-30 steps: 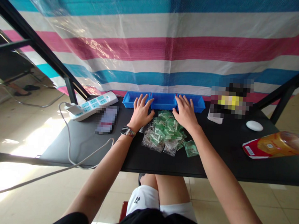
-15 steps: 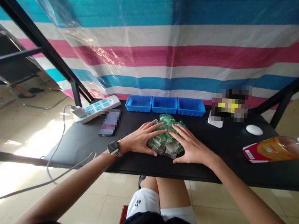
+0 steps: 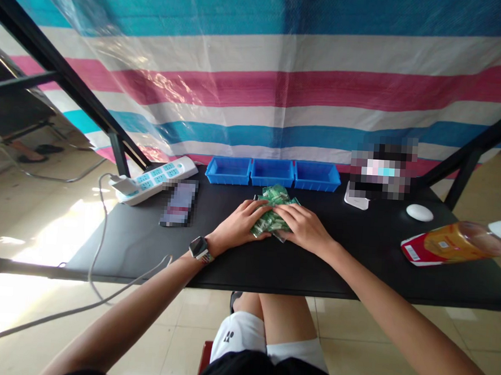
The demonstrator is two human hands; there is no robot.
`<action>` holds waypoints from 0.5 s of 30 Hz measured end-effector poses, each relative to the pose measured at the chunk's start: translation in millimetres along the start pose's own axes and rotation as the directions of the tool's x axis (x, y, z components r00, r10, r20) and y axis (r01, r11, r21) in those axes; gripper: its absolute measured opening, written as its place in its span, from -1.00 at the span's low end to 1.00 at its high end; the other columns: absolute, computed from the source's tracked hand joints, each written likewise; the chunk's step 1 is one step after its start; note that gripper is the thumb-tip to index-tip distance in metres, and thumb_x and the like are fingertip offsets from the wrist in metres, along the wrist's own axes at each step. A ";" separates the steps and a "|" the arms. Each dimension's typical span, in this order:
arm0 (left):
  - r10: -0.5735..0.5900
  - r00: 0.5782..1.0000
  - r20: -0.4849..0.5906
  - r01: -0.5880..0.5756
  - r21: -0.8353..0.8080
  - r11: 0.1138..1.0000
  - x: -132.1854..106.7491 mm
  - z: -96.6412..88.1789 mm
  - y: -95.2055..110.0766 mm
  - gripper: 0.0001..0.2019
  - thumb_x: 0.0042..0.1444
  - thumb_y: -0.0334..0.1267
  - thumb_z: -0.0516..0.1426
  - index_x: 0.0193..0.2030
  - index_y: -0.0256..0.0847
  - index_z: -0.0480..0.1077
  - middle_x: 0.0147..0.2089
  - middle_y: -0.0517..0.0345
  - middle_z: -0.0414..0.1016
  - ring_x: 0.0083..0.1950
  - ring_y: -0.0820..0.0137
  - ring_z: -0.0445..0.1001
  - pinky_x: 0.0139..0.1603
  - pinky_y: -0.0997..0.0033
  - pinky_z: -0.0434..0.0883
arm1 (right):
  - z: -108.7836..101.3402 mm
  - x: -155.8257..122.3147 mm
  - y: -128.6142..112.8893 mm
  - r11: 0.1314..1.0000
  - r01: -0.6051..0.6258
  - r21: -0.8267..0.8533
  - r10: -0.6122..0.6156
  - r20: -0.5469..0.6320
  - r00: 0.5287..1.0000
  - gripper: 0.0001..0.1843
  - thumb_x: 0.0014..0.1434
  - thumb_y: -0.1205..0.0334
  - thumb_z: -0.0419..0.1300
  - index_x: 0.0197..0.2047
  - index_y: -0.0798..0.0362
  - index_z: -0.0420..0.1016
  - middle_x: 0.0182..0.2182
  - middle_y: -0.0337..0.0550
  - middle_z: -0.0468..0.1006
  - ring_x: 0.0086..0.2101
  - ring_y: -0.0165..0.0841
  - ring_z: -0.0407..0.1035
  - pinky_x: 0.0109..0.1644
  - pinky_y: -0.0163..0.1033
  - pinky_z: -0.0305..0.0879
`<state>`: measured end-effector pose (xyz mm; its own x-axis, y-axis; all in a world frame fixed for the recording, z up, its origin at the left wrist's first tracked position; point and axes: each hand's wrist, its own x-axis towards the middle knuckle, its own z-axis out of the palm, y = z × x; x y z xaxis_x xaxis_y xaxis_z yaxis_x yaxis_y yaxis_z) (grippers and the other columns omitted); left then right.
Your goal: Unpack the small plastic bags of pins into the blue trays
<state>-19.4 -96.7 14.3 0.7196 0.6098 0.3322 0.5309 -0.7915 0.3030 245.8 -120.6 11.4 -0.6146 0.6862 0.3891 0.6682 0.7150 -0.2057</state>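
Observation:
A heap of small green plastic packets [image 3: 269, 222] lies on the black table in front of me, with some clear, greyish wrapping at its near edge. From the left, my left hand [image 3: 242, 224] curves round the heap, fingers over its top and thumb along its near side. My right hand [image 3: 305, 227] grips it from the other side, its fingers close together on the packets. The fingertips of both hands nearly meet on top. Part of the heap is hidden under the hands, and single packets are hard to tell apart.
Three blue bins [image 3: 272, 173] stand in a row behind the heap. A white power strip [image 3: 157, 180] and a phone [image 3: 179, 203] lie left. On the right are a white mouse [image 3: 419, 212], a blurred-out item and a drink bottle [image 3: 446, 245] on its side. Striped sheeting [image 3: 240, 85] hangs behind.
My hands, spread wide over the heap before, have drawn inward and closed round it. The heap is squeezed narrower and sits slightly farther from the table's front edge.

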 end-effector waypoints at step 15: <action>-0.129 0.986 -0.110 0.128 -0.018 0.992 20.7 0.9 -11.9 -0.64 0.43 -0.14 0.15 0.29 -0.17 0.39 0.10 -0.09 0.54 0.10 0.08 0.51 0.20 0.06 0.51 | 17.8 32.9 17.7 0.904 -0.202 0.377 0.275 -0.152 0.949 -0.63 0.24 0.32 0.26 0.12 0.03 0.60 0.02 0.01 0.71 -0.01 -0.11 0.62 0.12 -0.10 0.50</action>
<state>-10.4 -74.7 16.8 0.5915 0.7076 0.3866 0.6102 -0.7063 0.3590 229.9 -83.0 4.6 -0.3354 0.8278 0.4497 0.5695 0.5584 -0.6032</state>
